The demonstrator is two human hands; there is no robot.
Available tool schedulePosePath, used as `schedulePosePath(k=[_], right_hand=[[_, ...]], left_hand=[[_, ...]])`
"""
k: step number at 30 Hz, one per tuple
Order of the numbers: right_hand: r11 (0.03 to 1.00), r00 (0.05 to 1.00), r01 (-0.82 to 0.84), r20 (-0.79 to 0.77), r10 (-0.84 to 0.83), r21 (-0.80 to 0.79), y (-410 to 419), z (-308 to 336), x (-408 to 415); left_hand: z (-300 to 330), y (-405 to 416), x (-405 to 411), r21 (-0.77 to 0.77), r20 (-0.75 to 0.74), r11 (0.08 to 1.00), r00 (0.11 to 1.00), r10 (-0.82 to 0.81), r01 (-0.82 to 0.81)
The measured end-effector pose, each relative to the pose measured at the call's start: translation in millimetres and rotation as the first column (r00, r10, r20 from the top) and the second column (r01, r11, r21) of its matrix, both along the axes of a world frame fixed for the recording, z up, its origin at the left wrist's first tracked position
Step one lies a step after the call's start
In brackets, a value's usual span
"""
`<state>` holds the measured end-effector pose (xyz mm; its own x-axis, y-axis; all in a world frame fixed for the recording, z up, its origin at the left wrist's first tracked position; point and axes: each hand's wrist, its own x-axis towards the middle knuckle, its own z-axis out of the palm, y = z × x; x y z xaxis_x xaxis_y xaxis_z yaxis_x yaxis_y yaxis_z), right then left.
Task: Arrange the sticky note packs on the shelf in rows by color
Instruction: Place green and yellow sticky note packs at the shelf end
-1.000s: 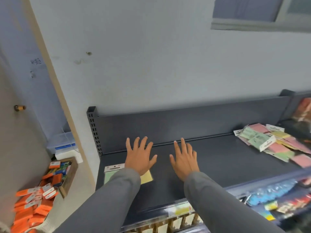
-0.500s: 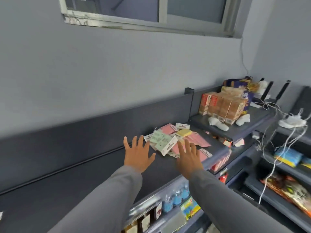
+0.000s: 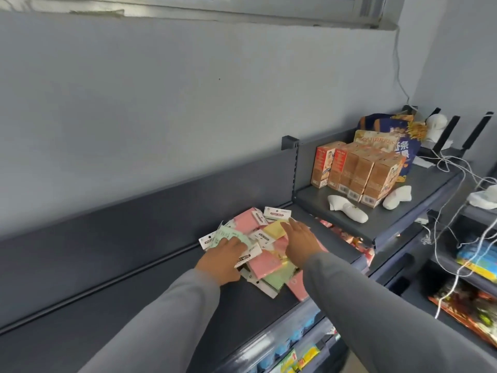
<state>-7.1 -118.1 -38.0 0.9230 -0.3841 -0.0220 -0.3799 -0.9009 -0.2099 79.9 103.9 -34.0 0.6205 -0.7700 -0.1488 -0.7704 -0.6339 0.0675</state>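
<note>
A loose pile of sticky note packs in pink, green and yellow, with white header cards, lies on the dark grey shelf near its right end. My left hand rests on a green pack at the pile's left side, fingers curled over it. My right hand lies flat over the pile's right side, fingertips at a yellow pack. A pink pack sits at the back of the pile.
A higher shelf to the right holds orange-brown cartons, a snack bag and white rolled socks. White cables hang at far right. Lower shelves carry packaged goods. A wall rises behind.
The view swung right from the shelf's left end to the pile. Both hands moved from above the bare shelf onto the pile of packs.
</note>
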Motion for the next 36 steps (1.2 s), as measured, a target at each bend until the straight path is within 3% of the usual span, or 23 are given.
schedulePosePath(k=[3,5,9,12,15,17,20,23,26,28,33,36], right_hand=[[0.993,0.988,-0.111,-0.115,0.106,-0.033,-16,4,24],[0.985,0.978,-0.16,-0.145,0.15,-0.058,-21,10,36],[0.961,0.955,-0.265,-0.16,0.249,-0.086,-20,17,43],[0.954,0.945,-0.298,-0.149,0.29,-0.036,-21,19,39],[0.945,0.937,-0.313,-0.196,0.291,-0.094,-18,19,31],[0.932,0.93,-0.335,-0.205,0.305,-0.136,-13,19,26],[0.946,0.949,-0.313,-0.073,0.308,-0.081,4,24,19],[0.923,0.922,-0.383,0.077,0.38,0.034,41,35,13],[0.876,0.872,-0.477,0.158,0.463,0.068,104,40,10],[0.849,0.848,-0.516,0.209,0.488,0.113,152,37,11],[0.714,0.717,-0.687,0.289,0.635,0.137,306,29,10],[0.653,0.676,-0.732,0.325,0.662,0.193,406,24,5]], left_hand=[[7,9,2,-0.128,0.03,0.986,0.994,0.11,-0.105],[16,17,-1,-0.295,-0.004,0.936,0.98,0.201,-0.194],[38,37,-17,-0.566,-0.337,0.692,0.891,0.303,-0.449],[50,53,-33,-0.63,-0.395,0.564,0.845,0.359,-0.534],[54,67,-49,-0.573,-0.347,0.604,0.832,0.433,-0.553],[51,81,-57,-0.49,-0.224,0.679,0.832,0.508,-0.547],[39,111,-66,-0.317,0.02,0.791,0.831,0.556,-0.522],[35,145,-78,-0.188,0.222,0.822,0.792,0.568,-0.537],[30,189,-93,-0.141,0.479,0.86,0.727,0.493,-0.49],[27,229,-103,-0.122,0.576,0.867,0.678,0.458,-0.482],[35,368,-134,-0.058,0.556,0.835,0.677,0.482,-0.547],[42,458,-154,-0.137,0.336,0.807,0.739,0.584,-0.575]])
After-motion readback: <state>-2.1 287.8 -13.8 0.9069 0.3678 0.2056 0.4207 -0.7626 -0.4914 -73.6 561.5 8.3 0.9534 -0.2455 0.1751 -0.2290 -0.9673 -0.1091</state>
